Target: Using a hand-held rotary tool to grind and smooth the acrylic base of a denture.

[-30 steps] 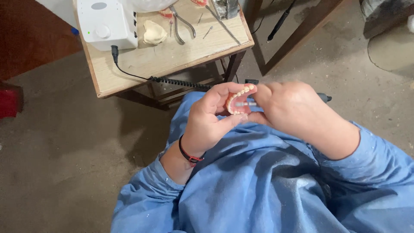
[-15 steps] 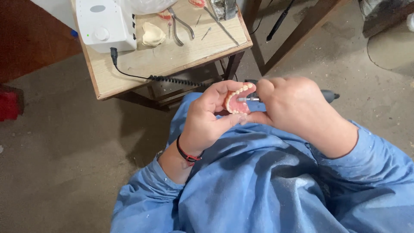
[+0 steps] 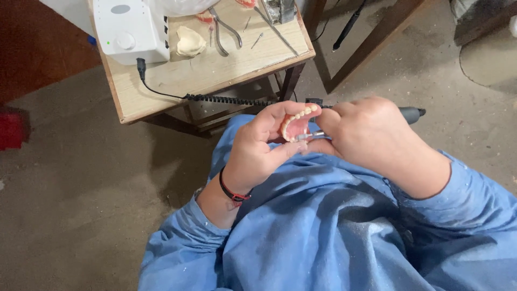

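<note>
Little has shifted since the earlier frames: both hands sit at the same spot over the lap, view nudged slightly. Floor [image 3: 81,205] is bare, dusty grey-brown concrete, scuffed. Blue smock [image 3: 323,231], matte cloth speckled with pale dust, fills the lower frame. Small wooden table [image 3: 215,75], light flat top on dark legs, stands ahead of the knees. On it: white boxy control unit [image 3: 129,27] with a round knob, black coiled cord [image 3: 226,99] trailing off the edge, metal pliers [image 3: 223,29], a cream plaster cast [image 3: 189,42]. Right hand [image 3: 371,134] closed around a dark handpiece [image 3: 412,113], its thin metal tip meeting the denture. Left hand [image 3: 258,151], red-black band at the wrist, pinches the denture [image 3: 296,124] between thumb and fingers: glossy pink arch, pale teeth, held above the lap between both hands
</note>
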